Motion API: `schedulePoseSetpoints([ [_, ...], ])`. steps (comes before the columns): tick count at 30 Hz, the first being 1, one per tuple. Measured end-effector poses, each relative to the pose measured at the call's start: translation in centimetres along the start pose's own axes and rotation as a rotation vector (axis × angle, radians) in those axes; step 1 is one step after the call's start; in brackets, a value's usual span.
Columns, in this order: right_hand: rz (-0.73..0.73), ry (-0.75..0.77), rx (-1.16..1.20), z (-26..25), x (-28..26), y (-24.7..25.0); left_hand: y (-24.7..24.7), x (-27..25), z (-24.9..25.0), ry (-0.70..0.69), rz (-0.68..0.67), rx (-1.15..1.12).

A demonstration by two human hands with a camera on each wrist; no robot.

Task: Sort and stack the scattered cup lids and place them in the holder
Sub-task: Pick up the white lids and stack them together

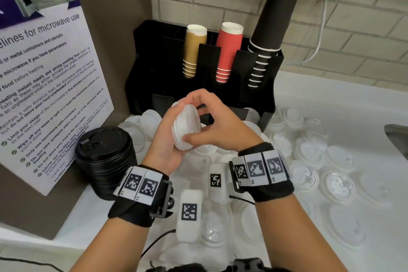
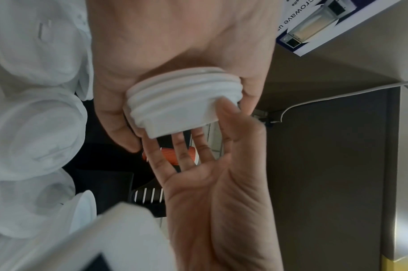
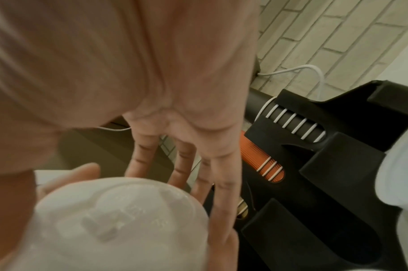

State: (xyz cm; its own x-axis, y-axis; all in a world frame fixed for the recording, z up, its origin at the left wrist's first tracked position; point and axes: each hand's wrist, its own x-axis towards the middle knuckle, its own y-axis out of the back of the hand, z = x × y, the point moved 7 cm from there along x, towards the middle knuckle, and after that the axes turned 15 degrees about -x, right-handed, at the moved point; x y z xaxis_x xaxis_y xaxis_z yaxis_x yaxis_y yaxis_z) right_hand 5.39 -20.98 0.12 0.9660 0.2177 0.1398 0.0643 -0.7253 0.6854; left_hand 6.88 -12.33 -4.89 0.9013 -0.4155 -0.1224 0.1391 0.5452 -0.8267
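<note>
- Head view: a small stack of white lids (image 1: 186,126) held on its edge above the counter (image 1: 331,104), in front of the black holder (image 1: 256,95).
- Left hand (image 1: 164,139) cupped under and behind the stack, fingers curled round its rim; right hand (image 1: 212,121) grasping the same stack, thumb at the lower rim, fingers arched over the top.
- In the holder's upper slots: a row of brown cups (image 1: 193,51), a row of red cups (image 1: 227,51), a row of black cups (image 1: 271,28), all nested.
- Stack of black lids (image 1: 106,159) standing at the left edge of the counter, beside the microwave notice (image 1: 44,73).
- Many loose clear and white lids (image 1: 309,161) scattered over the counter, toward the sink (image 1: 397,137) at the right edge.
- Left wrist view: white lid stack (image 2: 182,102) gripped by the left hand (image 2: 175,45), with the right hand (image 2: 221,183) reaching up, fingertips on its rim; more loose lids (image 2: 31,128) at the left.
- Right wrist view: top of the stack (image 3: 119,220) close and blurred, right hand (image 3: 175,91) with fingers reaching past its far rim, holder (image 3: 337,174) with red and black cups behind.
</note>
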Motion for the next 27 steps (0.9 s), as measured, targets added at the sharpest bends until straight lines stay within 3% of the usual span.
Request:
schedulePoseSetpoints([
  [2, 0.0, -0.012, -0.036, -0.1, 0.2, 0.5, 0.4, 0.2, 0.4, -0.025, 0.026, -0.016],
  [5, -0.045, 0.011, -0.372, -1.0, 0.0, 1.3, 1.0, 0.5, 1.9, -0.102, 0.08, -0.032],
  [8, -0.406, 0.112, -0.746, -1.6, -1.4, -1.4, 1.1, 0.7, 3.0, -0.148, 0.091, 0.007],
  [11, -0.802, 0.174, -0.956, -0.8, -4.6, -5.7, 0.8, 0.9, 3.5, -0.157, 0.075, 0.086],
  [15, -1.063, 0.323, -1.271, 0.8, -8.3, -9.3, 0.8, 0.9, 3.4, -0.149, 0.059, 0.137],
  [18, -1.117, 0.394, -1.377, 1.4, -9.4, -10.7, 0.5, 0.8, 3.4, -0.14, 0.054, 0.161],
  [23, -1.142, 0.374, -1.346, 1.7, -9.9, -11.6, 0.3, 0.7, 3.4, -0.134, 0.032, 0.176],
  [27, -1.029, 0.38, -1.275, 1.1, -9.1, -10.9, 0.6, 0.8, 3.4, -0.102, 0.025, 0.174],
])
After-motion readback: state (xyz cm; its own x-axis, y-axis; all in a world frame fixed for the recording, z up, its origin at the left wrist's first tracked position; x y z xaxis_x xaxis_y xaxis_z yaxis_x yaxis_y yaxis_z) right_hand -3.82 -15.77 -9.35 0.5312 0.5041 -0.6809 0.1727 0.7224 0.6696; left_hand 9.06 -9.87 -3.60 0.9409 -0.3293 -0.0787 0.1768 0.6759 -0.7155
